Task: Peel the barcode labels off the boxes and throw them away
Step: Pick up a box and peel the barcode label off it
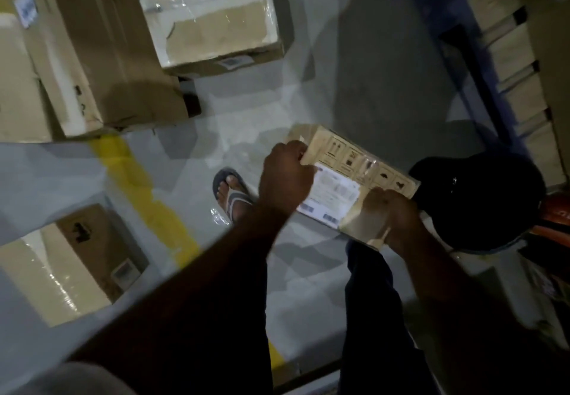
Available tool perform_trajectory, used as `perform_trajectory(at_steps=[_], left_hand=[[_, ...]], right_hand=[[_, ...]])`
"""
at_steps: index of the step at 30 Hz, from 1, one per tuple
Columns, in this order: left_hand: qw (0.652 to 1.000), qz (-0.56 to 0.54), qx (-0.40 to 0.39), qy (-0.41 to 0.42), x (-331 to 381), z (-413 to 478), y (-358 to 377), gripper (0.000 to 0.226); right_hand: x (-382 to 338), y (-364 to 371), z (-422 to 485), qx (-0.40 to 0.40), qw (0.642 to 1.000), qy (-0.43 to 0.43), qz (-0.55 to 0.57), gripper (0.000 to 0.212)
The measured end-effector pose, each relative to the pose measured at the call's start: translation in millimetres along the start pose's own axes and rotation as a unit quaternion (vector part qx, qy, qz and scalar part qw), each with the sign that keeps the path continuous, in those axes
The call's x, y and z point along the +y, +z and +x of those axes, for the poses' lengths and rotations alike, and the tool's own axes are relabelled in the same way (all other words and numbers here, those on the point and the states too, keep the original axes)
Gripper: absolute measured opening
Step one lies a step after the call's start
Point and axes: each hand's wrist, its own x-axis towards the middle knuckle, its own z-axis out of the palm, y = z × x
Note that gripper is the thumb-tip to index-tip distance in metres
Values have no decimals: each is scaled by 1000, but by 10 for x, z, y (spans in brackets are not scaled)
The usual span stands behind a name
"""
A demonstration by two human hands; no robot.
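I hold a small flat cardboard box (367,160) in the air, right of centre, above the floor. A white barcode label (334,195) covers its near face, beside a row of printed handling symbols. My left hand (285,175) grips the box's left end, with the fingers curled over the edge at the label's corner. At the box's lower right end, my right hand (393,215) closes on the cardboard. Whether any part of the label is lifted, I cannot tell.
Larger cardboard boxes sit on the grey floor: one far left (101,64) with a small label (26,7), one at top centre (212,18), one lower left (74,262). A yellow floor line (145,191) runs diagonally. A black bin (481,203) stands right. Shelved boxes (518,64) line the right.
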Motion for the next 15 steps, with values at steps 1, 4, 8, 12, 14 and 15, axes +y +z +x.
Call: perform_trajectory(at_steps=[1, 4, 8, 12, 14, 15], left_hand=[[999, 37, 12, 16, 27, -70, 26, 38], [995, 94, 3, 30, 66, -249, 177, 31], [994, 7, -67, 91, 149, -384, 413, 10], [982, -68, -141, 102, 81, -404, 543, 20], [979, -122, -159, 33, -105, -334, 518, 28], [983, -122, -139, -11, -259, -268, 513, 28]], right_hand=[[-75, 88, -130, -6, 1000, 7, -2, 45], [-341, 416, -393, -29, 999, 2, -16, 48], [-577, 658, -427, -4, 999, -12, -39, 131], [-459, 449, -386, 55, 985, -111, -118, 96], [-375, 254, -314, 83, 984, -109, -115, 67], [-356, 140, -272, 69, 988, -89, -102, 62]])
